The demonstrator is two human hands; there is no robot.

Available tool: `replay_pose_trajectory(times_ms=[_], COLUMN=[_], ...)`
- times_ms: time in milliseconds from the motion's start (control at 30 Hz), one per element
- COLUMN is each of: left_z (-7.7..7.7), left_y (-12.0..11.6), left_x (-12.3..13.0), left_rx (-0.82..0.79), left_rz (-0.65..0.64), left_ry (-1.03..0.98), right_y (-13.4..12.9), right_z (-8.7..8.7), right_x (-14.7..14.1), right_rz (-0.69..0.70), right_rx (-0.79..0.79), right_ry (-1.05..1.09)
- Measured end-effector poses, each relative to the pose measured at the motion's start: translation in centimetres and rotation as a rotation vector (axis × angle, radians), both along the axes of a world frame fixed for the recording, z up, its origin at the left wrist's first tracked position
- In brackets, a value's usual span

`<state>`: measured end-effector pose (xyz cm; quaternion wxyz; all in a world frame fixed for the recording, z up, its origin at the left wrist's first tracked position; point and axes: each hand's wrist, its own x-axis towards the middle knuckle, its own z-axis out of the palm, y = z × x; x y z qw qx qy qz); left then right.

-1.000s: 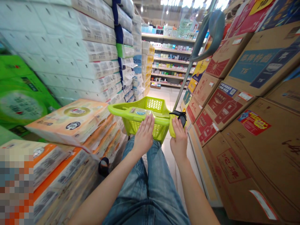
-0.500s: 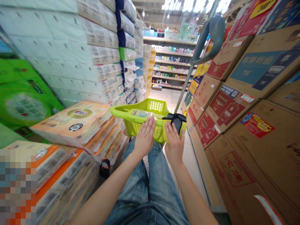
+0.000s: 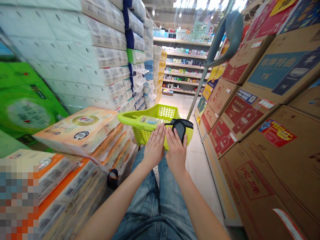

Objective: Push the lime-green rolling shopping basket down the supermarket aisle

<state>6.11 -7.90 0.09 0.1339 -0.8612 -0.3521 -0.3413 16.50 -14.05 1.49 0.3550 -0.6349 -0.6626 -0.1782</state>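
Note:
A lime-green perforated basket (image 3: 142,131) stands in front of my legs, its handle looping out to the left. My left hand (image 3: 154,146) lies flat, fingers stretched, on the basket's near rim beside a clear label holder (image 3: 150,120). Just right of it, my right hand (image 3: 176,151) rests with fingers spread on a grey and black pad (image 3: 179,128) at the basket's near right corner. The two hands are side by side, their fingertips close together. Neither hand's fingers wrap round anything.
Packs of tissue (image 3: 75,126) and tall white stacks (image 3: 105,40) line the left. Cardboard cartons (image 3: 270,160) are piled on the right. A metal pole (image 3: 200,90) with a grey loop rises ahead. Shelves of small goods (image 3: 185,55) stand at the back.
My right hand has moved left, closer to my left hand, and the grey and black pad has shifted left with it. My left hand has hardly moved.

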Motion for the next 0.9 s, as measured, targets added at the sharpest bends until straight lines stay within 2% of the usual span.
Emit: replay_pose_trajectory(times_ms=[100, 267, 333, 400, 533, 600, 667, 767, 900], left_z=[0.2, 0.1, 0.0, -0.1, -0.2, -0.2, -0.1, 0.0, 0.1], left_y=[0.0, -0.1, -0.1, -0.1, -0.1, 0.0, 0.1, 0.1, 0.0], left_x=[0.0, 0.4, 0.6, 0.6, 0.3, 0.1, 0.0, 0.0, 0.4], left_rx=[-0.006, -0.006, -0.008, -0.008, -0.001, 0.009, 0.013, 0.002, -0.002], left_rz=[-0.004, 0.004, 0.011, 0.013, 0.008, 0.001, -0.005, -0.002, 0.009], left_ry=[0.003, -0.019, -0.033, -0.04, -0.02, -0.016, -0.012, -0.002, -0.006], right_y=[-0.9, -1.3, -0.9, -0.4, 0.3, 0.3, 0.0, -0.7, -1.3], right_z=[-0.4, -0.6, -0.4, -0.1, 0.2, 0.1, -0.1, -0.3, -0.2], right_x=[2.4, 6.5, 6.3, 4.8, 0.6, -0.5, -0.3, 1.9, 5.2], right_rz=[0.018, -0.117, -0.155, -0.173, -0.087, -0.041, -0.013, -0.003, -0.112], right_rx=[0.02, 0.079, 0.078, 0.079, 0.046, 0.028, 0.021, 0.035, 0.08], right_ry=[-0.002, 0.141, 0.168, 0.147, 0.047, 0.022, 0.007, 0.002, 0.083])
